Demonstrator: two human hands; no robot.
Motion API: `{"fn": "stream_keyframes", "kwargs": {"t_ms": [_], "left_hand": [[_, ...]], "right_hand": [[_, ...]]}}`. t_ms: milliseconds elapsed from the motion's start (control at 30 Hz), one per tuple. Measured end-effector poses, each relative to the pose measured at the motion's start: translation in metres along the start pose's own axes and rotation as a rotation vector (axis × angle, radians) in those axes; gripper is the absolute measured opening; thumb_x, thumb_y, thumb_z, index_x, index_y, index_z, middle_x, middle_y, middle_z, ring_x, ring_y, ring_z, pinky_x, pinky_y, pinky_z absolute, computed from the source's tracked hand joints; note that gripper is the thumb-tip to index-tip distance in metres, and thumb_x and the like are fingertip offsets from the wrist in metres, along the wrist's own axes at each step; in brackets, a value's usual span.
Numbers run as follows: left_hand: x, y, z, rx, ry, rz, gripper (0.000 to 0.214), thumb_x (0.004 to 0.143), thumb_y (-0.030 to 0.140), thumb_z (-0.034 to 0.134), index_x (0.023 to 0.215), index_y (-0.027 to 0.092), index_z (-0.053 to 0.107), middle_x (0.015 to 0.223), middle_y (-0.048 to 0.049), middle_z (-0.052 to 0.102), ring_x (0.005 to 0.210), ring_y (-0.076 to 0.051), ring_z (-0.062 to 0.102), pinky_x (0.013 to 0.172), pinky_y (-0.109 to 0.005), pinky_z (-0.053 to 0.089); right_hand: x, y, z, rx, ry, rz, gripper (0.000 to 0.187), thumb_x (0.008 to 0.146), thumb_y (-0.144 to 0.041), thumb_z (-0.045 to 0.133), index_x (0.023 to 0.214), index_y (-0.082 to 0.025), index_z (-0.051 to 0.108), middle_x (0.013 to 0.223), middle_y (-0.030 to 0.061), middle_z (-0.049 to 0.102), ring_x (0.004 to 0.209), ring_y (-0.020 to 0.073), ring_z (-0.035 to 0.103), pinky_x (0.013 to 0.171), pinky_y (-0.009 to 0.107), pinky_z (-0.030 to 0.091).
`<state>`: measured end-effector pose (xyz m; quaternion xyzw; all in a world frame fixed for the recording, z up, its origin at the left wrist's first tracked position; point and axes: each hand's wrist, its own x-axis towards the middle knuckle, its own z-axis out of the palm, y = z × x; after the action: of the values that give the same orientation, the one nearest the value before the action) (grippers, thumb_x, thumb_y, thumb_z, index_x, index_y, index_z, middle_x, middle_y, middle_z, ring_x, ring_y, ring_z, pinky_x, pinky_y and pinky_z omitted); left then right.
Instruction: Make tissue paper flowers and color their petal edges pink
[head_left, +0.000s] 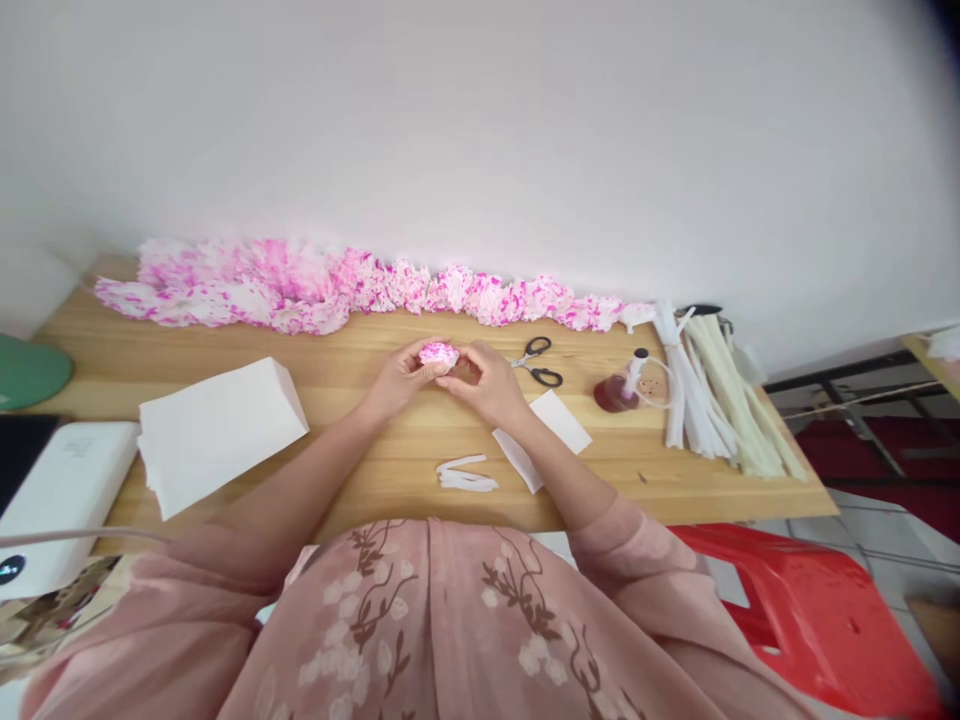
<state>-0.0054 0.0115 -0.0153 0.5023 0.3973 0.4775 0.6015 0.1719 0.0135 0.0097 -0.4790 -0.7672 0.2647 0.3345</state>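
Crinkled pink-and-white bundle [439, 353], held over the bench [390, 460] near its middle. Left to right: white paper stack [223, 425] between eight and nine o'clock from it; left hand [401, 380], gripping it; right hand [486, 382], fingertips at its three o'clock edge, pinching or not I cannot tell; scissors [529, 353], three o'clock.
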Motion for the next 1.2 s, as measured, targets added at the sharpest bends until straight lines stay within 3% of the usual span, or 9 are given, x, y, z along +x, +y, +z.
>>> {"fn": "stream_keyframes", "kwargs": {"t_ms": [133, 300, 433, 567, 733, 833, 1067, 1200], "left_hand": [[-0.001, 0.001, -0.002, 0.041, -0.015, -0.011, 0.068, 0.073, 0.050, 0.081, 0.128, 0.013, 0.065, 0.119, -0.0110, 0.072, 0.102, -0.021, 0.066, 0.088, -0.030, 0.053], [-0.003, 0.006, -0.003, 0.014, -0.108, -0.071, 0.090, 0.063, 0.042, 0.090, 0.141, 0.016, 0.054, 0.121, -0.0102, 0.070, 0.107, -0.022, 0.066, 0.093, -0.031, 0.054], [-0.004, 0.008, -0.001, -0.013, -0.173, -0.102, 0.094, 0.070, 0.042, 0.086, 0.150, 0.018, 0.043, 0.128, -0.0119, 0.067, 0.113, -0.022, 0.066, 0.099, -0.034, 0.054], [-0.002, 0.002, -0.001, 0.001, -0.162, -0.016, 0.089, 0.078, 0.046, 0.079, 0.153, 0.018, 0.039, 0.132, -0.0135, 0.064, 0.115, -0.024, 0.065, 0.097, -0.035, 0.056], [0.001, -0.004, 0.003, 0.065, -0.038, 0.118, 0.096, 0.072, 0.042, 0.084, 0.154, 0.021, 0.038, 0.132, -0.0138, 0.062, 0.108, -0.025, 0.066, 0.091, -0.035, 0.057], [0.001, -0.002, 0.006, 0.100, 0.006, 0.157, 0.094, 0.072, 0.039, 0.084, 0.153, 0.022, 0.040, 0.131, -0.0130, 0.063, 0.108, -0.025, 0.067, 0.094, -0.036, 0.056], [-0.002, 0.001, 0.008, 0.105, -0.046, 0.195, 0.094, 0.074, 0.034, 0.081, 0.155, 0.020, 0.037, 0.150, -0.0164, 0.051, 0.120, -0.026, 0.063, 0.099, -0.034, 0.055], [-0.006, 0.004, 0.010, 0.157, -0.073, 0.235, 0.090, 0.081, 0.033, 0.074, 0.159, 0.021, 0.031, 0.151, -0.0164, 0.051, 0.122, -0.026, 0.063, 0.102, -0.035, 0.054]], "right_hand": [[-0.008, 0.006, 0.004, 0.117, 0.062, 0.001, 0.020, 0.081, -0.033, 0.073, 0.098, -0.022, 0.070, 0.085, 0.0018, 0.066, 0.080, 0.0179, 0.058, 0.076, 0.032, 0.044], [-0.012, 0.009, 0.006, 0.235, 0.122, 0.049, 0.014, 0.082, -0.035, 0.069, 0.087, -0.022, 0.068, 0.079, 0.0001, 0.063, 0.073, 0.0156, 0.056, 0.071, 0.030, 0.044], [-0.011, 0.011, 0.006, 0.289, 0.121, 0.115, 0.016, 0.081, -0.037, 0.068, 0.087, -0.022, 0.068, 0.077, -0.0006, 0.062, 0.068, 0.0144, 0.055, 0.067, 0.030, 0.043], [-0.011, 0.014, 0.005, 0.346, 0.061, 0.162, 0.023, 0.082, -0.041, 0.067, 0.095, -0.022, 0.071, 0.081, 0.0002, 0.066, 0.070, 0.0149, 0.057, 0.067, 0.030, 0.046], [-0.012, 0.010, 0.006, 0.408, -0.029, 0.118, 0.050, 0.074, -0.046, 0.078, 0.118, -0.024, 0.067, 0.109, 0.0039, 0.072, 0.093, 0.0205, 0.065, 0.080, 0.033, 0.051], [-0.013, 0.005, 0.007, 0.353, -0.005, 0.147, 0.059, 0.071, -0.047, 0.080, 0.122, -0.022, 0.065, 0.105, 0.0050, 0.072, 0.089, 0.0208, 0.064, 0.077, 0.033, 0.050], [-0.014, 0.004, 0.007, 0.341, 0.077, 0.165, 0.052, 0.070, -0.052, 0.079, 0.111, -0.022, 0.069, 0.093, 0.0021, 0.070, 0.079, 0.0175, 0.060, 0.072, 0.030, 0.048], [-0.014, 0.003, 0.004, 0.381, 0.120, 0.155, 0.045, 0.070, -0.053, 0.079, 0.102, -0.022, 0.071, 0.087, 0.0007, 0.071, 0.074, 0.0161, 0.058, 0.068, 0.029, 0.047]]}}
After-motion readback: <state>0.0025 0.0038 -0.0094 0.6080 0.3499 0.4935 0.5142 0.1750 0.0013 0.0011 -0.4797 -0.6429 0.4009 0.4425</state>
